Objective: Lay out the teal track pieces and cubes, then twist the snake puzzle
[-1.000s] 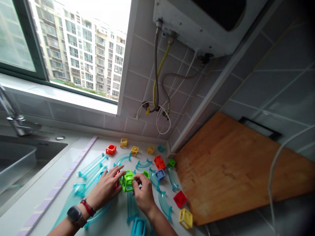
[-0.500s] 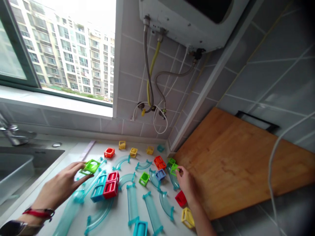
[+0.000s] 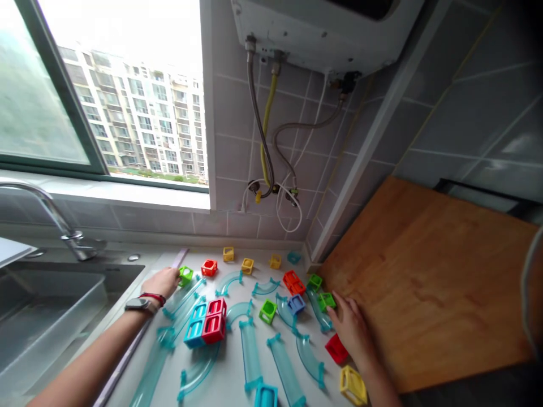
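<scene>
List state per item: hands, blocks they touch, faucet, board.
left hand: shut on green block, at the counter's left edge.
right hand: fingertips on small green block, grip unclear.
red and blue blocks: joined, lying on the counter.
faucet: no water visible.
wooden board: lying flat.

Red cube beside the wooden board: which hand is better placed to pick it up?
Right. The right hand lies just above the red cube, nearly touching it; the left hand is across the counter, holding a green cube.

Two green open-frame cubes: one (image 3: 185, 275) far left, one (image 3: 327, 300) by the board.
</scene>
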